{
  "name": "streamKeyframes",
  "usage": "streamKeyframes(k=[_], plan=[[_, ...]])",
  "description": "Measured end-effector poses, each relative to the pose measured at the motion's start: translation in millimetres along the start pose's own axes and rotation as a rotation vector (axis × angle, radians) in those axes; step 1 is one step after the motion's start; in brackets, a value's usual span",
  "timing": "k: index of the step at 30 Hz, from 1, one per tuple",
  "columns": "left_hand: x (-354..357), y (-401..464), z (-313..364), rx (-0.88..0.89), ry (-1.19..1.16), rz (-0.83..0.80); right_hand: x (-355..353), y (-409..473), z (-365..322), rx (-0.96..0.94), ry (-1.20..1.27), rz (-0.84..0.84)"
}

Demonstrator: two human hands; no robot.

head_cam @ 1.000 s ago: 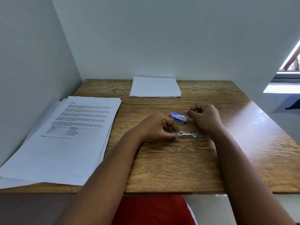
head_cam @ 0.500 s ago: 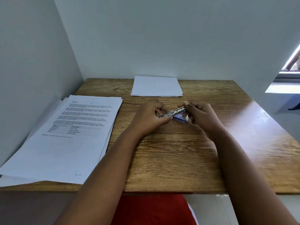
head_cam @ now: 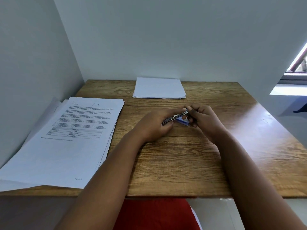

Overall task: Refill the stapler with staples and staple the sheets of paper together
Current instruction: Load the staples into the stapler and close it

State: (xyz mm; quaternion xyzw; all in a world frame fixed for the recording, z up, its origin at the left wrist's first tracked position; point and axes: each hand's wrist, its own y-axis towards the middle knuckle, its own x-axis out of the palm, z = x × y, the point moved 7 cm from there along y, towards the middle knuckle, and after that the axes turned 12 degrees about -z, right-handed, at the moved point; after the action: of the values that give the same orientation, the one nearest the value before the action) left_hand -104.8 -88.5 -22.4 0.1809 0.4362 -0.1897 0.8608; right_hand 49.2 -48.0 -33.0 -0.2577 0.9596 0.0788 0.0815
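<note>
A small metal stapler (head_cam: 174, 117) is held slanted just above the wooden table (head_cam: 182, 163), near its middle. My left hand (head_cam: 154, 127) grips its near-left end and my right hand (head_cam: 201, 117) pinches its far-right end. Under the stapler and my right fingers lies a small blue and white staple box (head_cam: 182, 122), mostly hidden. A thick stack of printed sheets (head_cam: 66, 138) lies on the left of the table. A smaller stack of blank white paper (head_cam: 159, 87) rests at the back, against the wall.
Walls close the table at the back and on the left. The printed stack overhangs the table's left and front edges. A red garment (head_cam: 154, 213) shows below the front edge. A window (head_cam: 297, 67) is at the far right.
My left hand lifted the stapler off the table and my right hand took its other end. The staple box stays on the table beneath them.
</note>
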Motion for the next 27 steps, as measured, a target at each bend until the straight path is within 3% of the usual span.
streamKeyframes(k=[27], plan=[[-3.2,-0.6,-4.9,-0.046,-0.097,0.081,4.3,-0.8,-3.5,-0.024,-0.033,0.024]])
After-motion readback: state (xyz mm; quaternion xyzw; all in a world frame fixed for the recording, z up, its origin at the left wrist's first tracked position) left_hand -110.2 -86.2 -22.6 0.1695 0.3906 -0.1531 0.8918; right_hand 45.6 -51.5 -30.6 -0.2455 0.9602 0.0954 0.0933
